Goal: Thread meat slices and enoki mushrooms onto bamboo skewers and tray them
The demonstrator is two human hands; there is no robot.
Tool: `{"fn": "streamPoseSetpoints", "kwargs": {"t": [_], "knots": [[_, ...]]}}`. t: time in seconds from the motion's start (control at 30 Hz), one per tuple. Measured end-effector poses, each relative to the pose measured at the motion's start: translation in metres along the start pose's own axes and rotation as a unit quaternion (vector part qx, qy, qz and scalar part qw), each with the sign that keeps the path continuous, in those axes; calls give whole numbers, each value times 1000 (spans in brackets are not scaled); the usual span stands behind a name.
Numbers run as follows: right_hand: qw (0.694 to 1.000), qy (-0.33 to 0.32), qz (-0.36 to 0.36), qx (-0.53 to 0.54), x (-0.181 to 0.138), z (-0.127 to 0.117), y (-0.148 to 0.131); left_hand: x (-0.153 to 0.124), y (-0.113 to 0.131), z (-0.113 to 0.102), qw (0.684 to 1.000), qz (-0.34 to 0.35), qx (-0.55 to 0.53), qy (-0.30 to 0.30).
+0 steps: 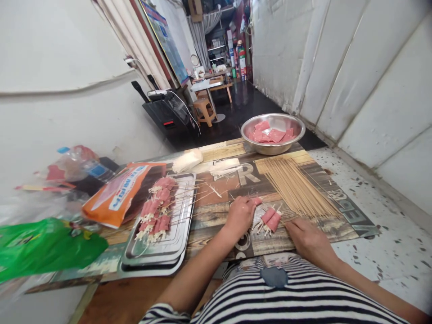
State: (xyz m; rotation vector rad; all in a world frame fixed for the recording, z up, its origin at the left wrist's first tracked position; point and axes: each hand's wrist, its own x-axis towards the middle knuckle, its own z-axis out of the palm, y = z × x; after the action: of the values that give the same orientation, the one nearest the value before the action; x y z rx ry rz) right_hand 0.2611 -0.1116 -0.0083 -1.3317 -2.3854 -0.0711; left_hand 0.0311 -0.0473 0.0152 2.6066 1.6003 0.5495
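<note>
On the wood-patterned tabletop, my left hand is closed around a pink meat roll, most of it hidden by the fingers. Beside it lie two meat rolls with pale enoki mushroom ends sticking out. Just right of these, my right hand has its fingers pinched together; a thin bamboo skewer appears to be in them, pointing at the rolls. To the left, a metal tray bears several skewered rolls. Loose bamboo skewers are spread on the right of the table.
A steel bowl with pink meat slices stands at the far corner. Enoki bundles lie near the back edge. An orange package, a green plastic bag and a clear bottle crowd the left side.
</note>
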Motion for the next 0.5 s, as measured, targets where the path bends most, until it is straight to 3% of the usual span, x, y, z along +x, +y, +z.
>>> {"fn": "streamPoseSetpoints", "kwargs": {"t": [0.5], "knots": [[998,46,25,-21,3,9,-3,2,-1,0,1000,13,-6,-2]]}}
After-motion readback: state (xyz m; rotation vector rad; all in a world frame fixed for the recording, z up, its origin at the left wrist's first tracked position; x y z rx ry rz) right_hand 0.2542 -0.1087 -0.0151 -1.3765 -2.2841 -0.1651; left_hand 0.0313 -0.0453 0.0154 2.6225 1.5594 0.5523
